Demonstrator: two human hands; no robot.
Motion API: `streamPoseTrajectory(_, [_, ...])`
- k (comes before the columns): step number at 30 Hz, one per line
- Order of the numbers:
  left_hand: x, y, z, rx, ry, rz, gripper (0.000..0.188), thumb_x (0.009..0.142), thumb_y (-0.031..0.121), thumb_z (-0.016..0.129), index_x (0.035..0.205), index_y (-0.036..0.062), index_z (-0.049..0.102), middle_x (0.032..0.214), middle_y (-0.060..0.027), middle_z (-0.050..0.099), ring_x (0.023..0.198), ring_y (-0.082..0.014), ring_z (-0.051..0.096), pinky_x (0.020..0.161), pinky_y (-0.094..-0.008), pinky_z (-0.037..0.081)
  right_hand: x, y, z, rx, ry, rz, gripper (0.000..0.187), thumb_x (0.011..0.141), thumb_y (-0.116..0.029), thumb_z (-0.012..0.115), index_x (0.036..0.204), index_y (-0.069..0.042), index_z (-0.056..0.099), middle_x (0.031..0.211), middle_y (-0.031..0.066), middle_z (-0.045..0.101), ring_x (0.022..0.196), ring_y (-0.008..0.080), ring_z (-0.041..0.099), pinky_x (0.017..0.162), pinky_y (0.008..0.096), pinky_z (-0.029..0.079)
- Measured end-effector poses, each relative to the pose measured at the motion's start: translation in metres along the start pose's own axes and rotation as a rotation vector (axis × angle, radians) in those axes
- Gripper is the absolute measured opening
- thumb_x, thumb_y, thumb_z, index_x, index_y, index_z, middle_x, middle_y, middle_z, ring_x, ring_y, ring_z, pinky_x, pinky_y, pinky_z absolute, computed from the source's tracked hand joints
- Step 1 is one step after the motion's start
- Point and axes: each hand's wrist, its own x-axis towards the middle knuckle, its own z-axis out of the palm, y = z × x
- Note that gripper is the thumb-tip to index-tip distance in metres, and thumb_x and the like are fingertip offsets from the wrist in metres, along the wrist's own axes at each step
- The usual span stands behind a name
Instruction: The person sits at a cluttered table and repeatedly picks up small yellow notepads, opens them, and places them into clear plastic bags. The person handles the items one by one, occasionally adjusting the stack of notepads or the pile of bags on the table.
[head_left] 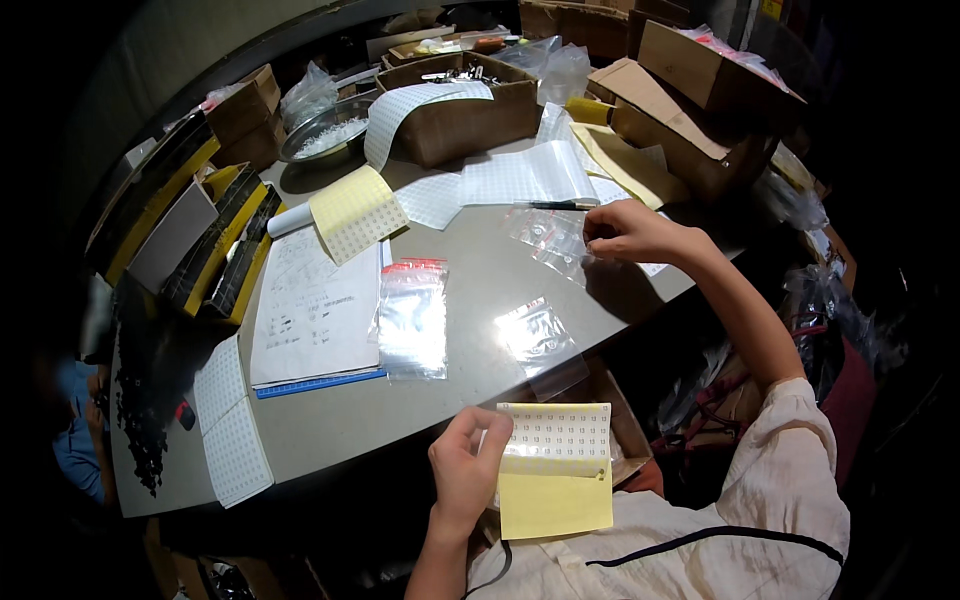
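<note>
- Just off the table's [470, 300] near edge, above the lap, is the label sheet [556, 512], its rows of labels upward and its yellow part hanging toward the body; this probably leaves the labels easy to see.
- The left hand [462, 470] has thumb and fingers closed on the sheet's left edge, a side grip that seems meant to leave most labels uncovered.
- The right hand [635, 232] is over the table, fingers bent and nearly together beside some small clear bags [548, 238]; I cannot tell whether they grip anything.
- Another clear bag [540, 338] lies by the near edge, apparently within easy reach.
- Further left, red-topped bags [413, 325] lie flat beside the papers [315, 300], perhaps for neatness.
- Behind, a curled yellow sheet [360, 212] rests near a cardboard box [460, 128].
</note>
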Motion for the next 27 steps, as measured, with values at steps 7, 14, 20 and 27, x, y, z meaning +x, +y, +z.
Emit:
streamPoseTrajectory(7, [0.000, -0.002, -0.001, -0.082, -0.022, -0.008, 0.014, 0.098, 0.007, 0.070, 0.095, -0.0065, 0.068, 0.083, -0.0043, 0.070, 0.077, -0.0057, 0.061, 0.066, -0.0231, 0.050, 0.025, 0.027, 0.020, 0.485, -0.200, 0.034, 0.012, 0.094, -0.015, 0.067, 0.090, -0.004, 0.065, 0.085, -0.0012, 0.064, 0.082, 0.0079, 0.061, 0.075, 0.0252, 0.050])
streamPoseTrajectory(14, [-0.007, 0.001, -0.004, -0.127, -0.021, 0.018, 0.014, 0.100, 0.008, 0.068, 0.095, -0.0055, 0.066, 0.084, -0.0024, 0.069, 0.077, -0.0039, 0.061, 0.064, -0.0217, 0.049, -0.018, -0.040, 0.058, 0.455, -0.270, -0.024, 0.015, 0.098, -0.016, 0.068, 0.097, -0.002, 0.063, 0.089, 0.0002, 0.067, 0.082, 0.0087, 0.064, 0.075, 0.0254, 0.053])
streamPoseTrajectory(20, [-0.009, 0.003, -0.003, -0.140, -0.036, 0.023, 0.015, 0.101, 0.009, 0.067, 0.095, -0.0048, 0.066, 0.084, -0.0026, 0.070, 0.077, -0.0042, 0.061, 0.065, -0.0216, 0.049, -0.017, -0.029, 0.048, 0.368, -0.197, -0.067, 0.016, 0.092, -0.015, 0.070, 0.097, 0.000, 0.067, 0.087, 0.0039, 0.068, 0.081, 0.0103, 0.063, 0.075, 0.0287, 0.052])
streamPoseTrajectory(27, [-0.009, 0.004, 0.000, -0.145, -0.024, 0.035, 0.015, 0.101, 0.010, 0.068, 0.095, -0.0047, 0.066, 0.085, -0.0029, 0.070, 0.077, -0.0042, 0.061, 0.065, -0.0218, 0.049, -0.014, -0.036, 0.052, -0.162, -0.079, -0.051, 0.038, 0.091, -0.032, 0.075, 0.101, 0.004, 0.069, 0.088, 0.0175, 0.072, 0.078, 0.0320, 0.069, 0.075, 0.0409, 0.054])
